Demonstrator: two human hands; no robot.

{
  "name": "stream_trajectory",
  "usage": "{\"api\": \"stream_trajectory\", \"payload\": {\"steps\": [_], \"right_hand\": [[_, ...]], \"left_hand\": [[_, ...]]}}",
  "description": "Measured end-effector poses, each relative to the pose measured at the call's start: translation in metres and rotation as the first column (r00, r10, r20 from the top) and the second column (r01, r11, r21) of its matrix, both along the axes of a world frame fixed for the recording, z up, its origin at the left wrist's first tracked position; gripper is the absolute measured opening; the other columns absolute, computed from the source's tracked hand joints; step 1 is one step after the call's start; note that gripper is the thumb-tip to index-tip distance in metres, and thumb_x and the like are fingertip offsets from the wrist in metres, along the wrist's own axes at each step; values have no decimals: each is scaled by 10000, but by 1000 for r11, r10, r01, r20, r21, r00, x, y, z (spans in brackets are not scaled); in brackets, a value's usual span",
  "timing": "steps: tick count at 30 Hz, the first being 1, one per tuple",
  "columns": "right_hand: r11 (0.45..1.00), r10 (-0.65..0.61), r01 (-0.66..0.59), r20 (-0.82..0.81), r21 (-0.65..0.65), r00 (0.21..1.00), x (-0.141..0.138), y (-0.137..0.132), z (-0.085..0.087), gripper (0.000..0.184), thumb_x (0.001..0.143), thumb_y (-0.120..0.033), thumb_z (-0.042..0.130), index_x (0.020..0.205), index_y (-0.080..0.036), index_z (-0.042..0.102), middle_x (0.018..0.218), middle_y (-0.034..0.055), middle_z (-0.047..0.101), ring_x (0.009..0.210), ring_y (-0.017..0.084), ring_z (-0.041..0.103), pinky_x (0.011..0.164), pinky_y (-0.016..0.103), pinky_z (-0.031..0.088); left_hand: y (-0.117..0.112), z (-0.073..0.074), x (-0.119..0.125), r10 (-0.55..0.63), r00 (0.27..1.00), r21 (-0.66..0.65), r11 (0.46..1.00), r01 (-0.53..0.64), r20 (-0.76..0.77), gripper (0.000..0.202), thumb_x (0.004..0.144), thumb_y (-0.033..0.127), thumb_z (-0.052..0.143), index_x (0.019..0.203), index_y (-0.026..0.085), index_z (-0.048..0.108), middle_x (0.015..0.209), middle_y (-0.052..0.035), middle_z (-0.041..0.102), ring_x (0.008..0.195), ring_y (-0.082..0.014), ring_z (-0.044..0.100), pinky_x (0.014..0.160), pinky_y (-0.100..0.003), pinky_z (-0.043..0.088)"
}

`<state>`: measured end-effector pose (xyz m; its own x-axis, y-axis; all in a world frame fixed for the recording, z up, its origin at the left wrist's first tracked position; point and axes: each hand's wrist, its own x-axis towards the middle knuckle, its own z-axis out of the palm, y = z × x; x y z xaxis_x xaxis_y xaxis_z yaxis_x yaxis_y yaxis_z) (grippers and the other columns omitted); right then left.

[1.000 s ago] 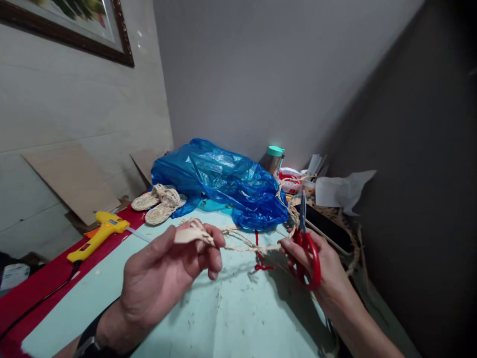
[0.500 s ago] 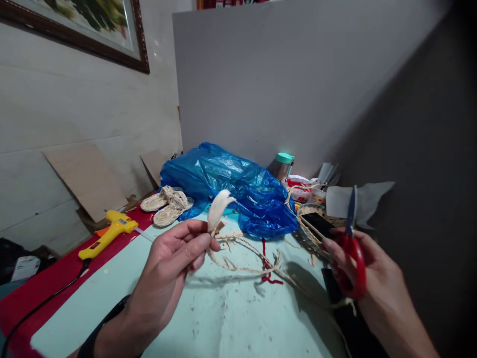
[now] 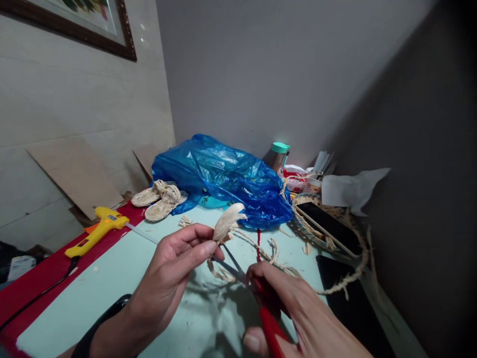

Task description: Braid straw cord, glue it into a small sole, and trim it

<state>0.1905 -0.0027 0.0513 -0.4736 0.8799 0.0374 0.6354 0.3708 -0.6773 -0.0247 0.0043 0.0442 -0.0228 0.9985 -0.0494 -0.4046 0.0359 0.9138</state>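
Note:
Pinched between the thumb and fingers of my left hand (image 3: 186, 263) is a pale braided cord (image 3: 219, 271), with a flat, petal-like dry husk (image 3: 228, 221) standing up from its end. My right hand (image 3: 298, 303) grips red-handled scissors (image 3: 270, 325). Their parted blades reach up to the cord, just beside my left fingertips. Whether the blades touch the cord, I cannot tell. The braid trails away to the right across the table, towards a woven basket (image 3: 294, 211).
On the left lies a yellow glue gun (image 3: 99, 233) with its cable. Small woven slippers (image 3: 160, 209) sit by a blue plastic bag (image 3: 219, 174). A phone (image 3: 330, 226) rests on the basket, and a dark flat object (image 3: 352, 298) lies on the right. Behind stands a bottle (image 3: 278, 155).
My right hand has brought the scissors from the far right to the cord by my left hand, and the blades have opened. The view has shifted slightly.

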Motion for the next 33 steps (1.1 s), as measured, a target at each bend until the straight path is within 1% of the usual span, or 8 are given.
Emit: {"api": "stream_trajectory", "payload": {"steps": [6, 11, 15, 17, 22, 27, 30, 33], "right_hand": [[998, -52, 51, -35, -25, 998, -4, 2, 2, 229, 745, -400, 723, 905, -264, 632, 936, 22, 714, 768, 200, 644, 580, 251, 481], [1000, -29, 28, -130, -9, 991, -12, 2, 0, 114, 763, -315, 696, 832, -262, 622, 781, -9, 691, 647, 166, 611, 537, 241, 434], [1000, -14, 15, -165, 6, 986, -11, 1, -3, 70, 788, -282, 673, 816, -258, 613, 778, -20, 687, 695, 162, 626, 598, 233, 455], [999, 35, -33, -156, 15, 987, -9, 1, -6, 34, 824, -224, 614, 839, -254, 606, 767, -29, 675, 677, 142, 613, 604, 221, 446], [996, 84, -85, -54, -22, 995, -4, 3, -13, 149, 873, -124, 464, 846, -229, 565, 763, -24, 636, 644, 116, 571, 585, 211, 398], [994, 113, -112, 31, -18, 993, -4, 6, -19, 128, 869, -122, 452, 818, -226, 506, 716, -36, 566, 606, 112, 470, 578, 231, 342], [992, 124, -124, 40, -17, 991, -3, 9, -20, 122, 850, -118, 459, 791, -225, 471, 666, -51, 509, 566, 106, 393, 549, 231, 306], [995, 97, -97, 4, -9, 995, -1, 14, -20, 113, 850, -141, 480, 769, -219, 466, 648, -53, 492, 556, 101, 380, 539, 225, 298]], "left_hand": [[-5, -1, 5, -67, 997, -31, 997, 65, -44, 90, 754, 247, 795, 838, 225, 773, 747, -7, 755, 710, -151, 653, 680, -220, 492], [-8, -3, 7, -88, 989, -29, 996, 85, -116, 22, 763, 251, 769, 775, 232, 766, 671, 13, 721, 655, -124, 626, 642, -186, 476], [-5, -5, 5, -127, 985, -38, 992, 123, -119, 28, 767, 215, 743, 742, 220, 754, 656, 11, 711, 652, -120, 614, 648, -188, 471], [-3, -4, 4, -163, 982, -78, 985, 156, -91, 51, 755, 168, 728, 723, 202, 748, 644, 8, 706, 637, -114, 605, 643, -188, 466], [0, -6, 2, -180, 984, -200, 965, 173, -18, 72, 708, 98, 707, 708, 161, 743, 614, 13, 662, 587, -97, 554, 602, -188, 447], [5, -11, 2, -191, 981, -262, 949, 176, -33, 19, 740, 136, 717, 746, 152, 726, 607, 17, 630, 589, -95, 523, 594, -187, 427], [7, -13, 3, -227, 973, -272, 940, 207, -45, 26, 758, 136, 719, 745, 152, 703, 613, 18, 618, 595, -95, 510, 595, -189, 415], [7, -13, 3, -253, 967, -245, 940, 238, -35, 60, 786, 167, 733, 747, 158, 689, 663, 11, 644, 643, -103, 543, 637, -196, 429]]}}
